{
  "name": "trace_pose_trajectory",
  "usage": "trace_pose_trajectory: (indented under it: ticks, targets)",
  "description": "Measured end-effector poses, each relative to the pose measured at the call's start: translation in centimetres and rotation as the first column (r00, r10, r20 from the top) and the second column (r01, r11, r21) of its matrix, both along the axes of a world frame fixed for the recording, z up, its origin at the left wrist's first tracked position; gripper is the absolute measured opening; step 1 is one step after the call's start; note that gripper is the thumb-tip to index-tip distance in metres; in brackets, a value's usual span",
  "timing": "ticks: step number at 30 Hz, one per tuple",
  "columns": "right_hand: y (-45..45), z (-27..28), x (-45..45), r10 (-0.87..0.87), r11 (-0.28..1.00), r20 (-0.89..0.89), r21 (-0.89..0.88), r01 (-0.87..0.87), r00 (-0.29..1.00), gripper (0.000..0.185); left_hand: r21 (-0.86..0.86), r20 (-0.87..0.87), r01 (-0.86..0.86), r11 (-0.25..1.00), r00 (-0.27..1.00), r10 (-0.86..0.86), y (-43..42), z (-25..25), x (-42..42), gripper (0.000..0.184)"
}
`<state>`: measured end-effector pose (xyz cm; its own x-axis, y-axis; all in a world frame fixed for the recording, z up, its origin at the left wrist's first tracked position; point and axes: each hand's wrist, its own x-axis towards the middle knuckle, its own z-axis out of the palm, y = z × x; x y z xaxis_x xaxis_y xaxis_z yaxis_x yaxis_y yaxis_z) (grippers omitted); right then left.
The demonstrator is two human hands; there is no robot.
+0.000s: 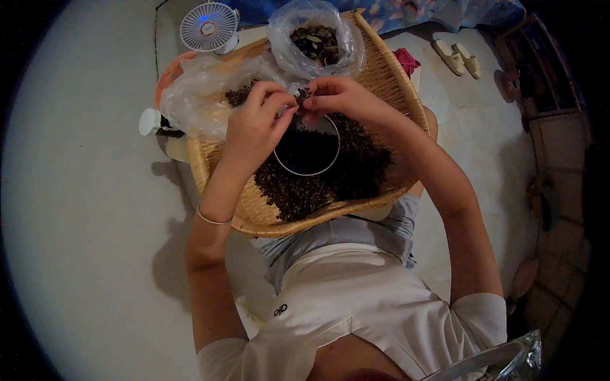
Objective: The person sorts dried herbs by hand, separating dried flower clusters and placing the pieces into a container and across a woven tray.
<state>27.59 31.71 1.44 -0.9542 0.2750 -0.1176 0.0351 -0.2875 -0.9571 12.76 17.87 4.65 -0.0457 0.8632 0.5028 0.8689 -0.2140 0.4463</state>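
Above a white-rimmed bowl [337, 152] full of dark bits, my two hands meet with their fingertips close together. My left hand [259, 120] is closed in a pinch; what its fingertips hold is too small to make out. My right hand [340, 100] pinches a small clump of dark dried bits [302, 97]. The bowl sits within a wide woven bamboo tray [219, 202] across my lap. Loose dark dried material [365, 165] lies spread on the tray around the bowl.
At the tray's far side stands an open clear plastic bag [283, 32] with dark leafy material. Another crumpled plastic bag [194, 105] lies at the left, with dark bits near its mouth. A white fan [208, 28] stands beyond, and pale slippers [454, 57] lie on the floor.
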Motion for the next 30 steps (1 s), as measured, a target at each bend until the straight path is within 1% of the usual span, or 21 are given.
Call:
trace_pose_trajectory:
  ticks: [1, 3, 4, 6, 7, 9, 10, 12, 13, 15, 16, 18, 20, 24, 26, 27, 28, 29, 30]
  targets:
    - [0.0, 0.1, 0.0, 0.005, 1.000, 0.006, 0.002, -0.005, 1.000, 0.014, 0.000, 0.000, 0.000, 1.000, 1.000, 0.000, 0.0, 0.1, 0.0, 0.013]
    - [0.0, 0.2, 0.0, 0.010, 1.000, 0.012, 0.005, -0.010, 1.000, 0.014, -0.064, 0.173, 0.013, 0.998, 0.985, -0.002, 0.0, 0.3, 0.1, 0.012]
    - [0.0, 0.2, 0.0, 0.008, 1.000, 0.009, -0.007, -0.008, 1.000, 0.015, -0.064, 0.173, 0.014, 0.998, 0.985, -0.003, 0.0, 0.2, -0.1, 0.012]
    - [0.0, 0.4, 0.1, 0.004, 1.000, 0.007, -0.018, -0.004, 1.000, 0.015, -0.072, 0.344, 0.047, 0.996, 0.939, -0.020, 0.0, -0.2, -0.6, 0.015]
    - [0.0, 0.5, 0.1, 0.003, 1.000, -0.006, -0.010, -0.003, 1.000, 0.015, -0.072, 0.345, 0.048, 0.996, 0.938, -0.021, 0.1, -0.3, -0.8, 0.015]
    - [0.1, 0.6, 0.2, 0.001, 1.000, -0.019, -0.003, -0.001, 1.000, 0.015, -0.128, 0.496, 0.025, 0.991, 0.867, 0.043, 0.2, -0.4, -1.1, 0.021]
    - [0.1, 0.6, 0.1, -0.009, 1.000, -0.010, -0.013, 0.009, 1.000, 0.015, -0.129, 0.497, 0.024, 0.991, 0.866, 0.044, 0.2, -0.4, -1.1, 0.021]
    - [0.0, 0.5, 0.1, -0.018, 1.000, -0.001, -0.023, 0.018, 1.000, 0.016, -0.181, 0.683, 0.117, 0.977, 0.730, 0.039, 0.3, -0.5, -1.0, 0.027]
    - [0.0, 0.3, 0.0, -0.026, 0.999, -0.025, -0.019, 0.026, 0.999, 0.017, -0.182, 0.684, 0.114, 0.977, 0.729, 0.042, 0.3, -0.4, -0.9, 0.027]
    - [-0.3, 0.5, -0.1, -0.030, 0.999, -0.047, -0.017, 0.029, 0.998, 0.019, -0.294, 0.762, 0.222, 0.930, 0.642, 0.088, 0.2, 0.0, -0.7, 0.030]
    - [-0.5, 0.7, -0.1, -0.044, 0.999, -0.050, -0.025, 0.043, 0.998, 0.019, -0.295, 0.763, 0.219, 0.930, 0.640, 0.091, 0.1, -0.1, -0.7, 0.030]
    - [-0.7, 1.0, 0.0, -0.056, 0.998, -0.052, -0.034, 0.054, 0.997, 0.019, -0.313, 0.779, 0.302, 0.901, 0.624, 0.061, 0.2, -0.4, -0.8, 0.031]
    - [-0.5, 1.1, 0.2, -0.081, 0.996, -0.012, -0.036, 0.080, 0.997, 0.019, -0.307, 0.790, 0.319, 0.897, 0.611, 0.053, 0.1, -0.7, -1.0, 0.033]
    - [-0.4, 1.1, 0.2, -0.077, 0.995, -0.039, -0.071, 0.074, 0.996, 0.020, -0.287, 0.805, 0.340, 0.895, 0.593, 0.032, 0.2, -1.1, -1.3, 0.036]
    - [-0.5, 1.1, 0.2, -0.081, 0.996, -0.022, 0.026, 0.081, 0.996, 0.020, -0.275, 0.803, 0.342, 0.899, 0.596, 0.019, 0.2, -1.0, -1.2, 0.036]
    - [-0.5, 1.1, 0.2, -0.080, 0.996, -0.021, 0.025, 0.080, 0.997, 0.020, -0.263, 0.801, 0.344, 0.901, 0.599, 0.005, 0.2, -1.0, -1.1, 0.036]
    - [-0.5, 1.1, 0.1, -0.094, 0.993, -0.023, 0.066, 0.095, 0.995, 0.019, -0.263, 0.801, 0.343, 0.902, 0.598, 0.006, 0.2, -0.9, -1.1, 0.036]
    - [-0.5, 1.2, 0.1, -0.108, 0.988, -0.025, 0.106, 0.110, 0.994, 0.019, -0.278, 0.809, 0.344, 0.897, 0.588, 0.025, 0.3, -0.8, -1.2, 0.035]
    - [-0.5, 1.3, 0.1, -0.107, 0.988, -0.025, 0.106, 0.110, 0.994, 0.019, -0.293, 0.815, 0.346, 0.891, 0.578, 0.043, 0.3, -0.7, -1.2, 0.035]
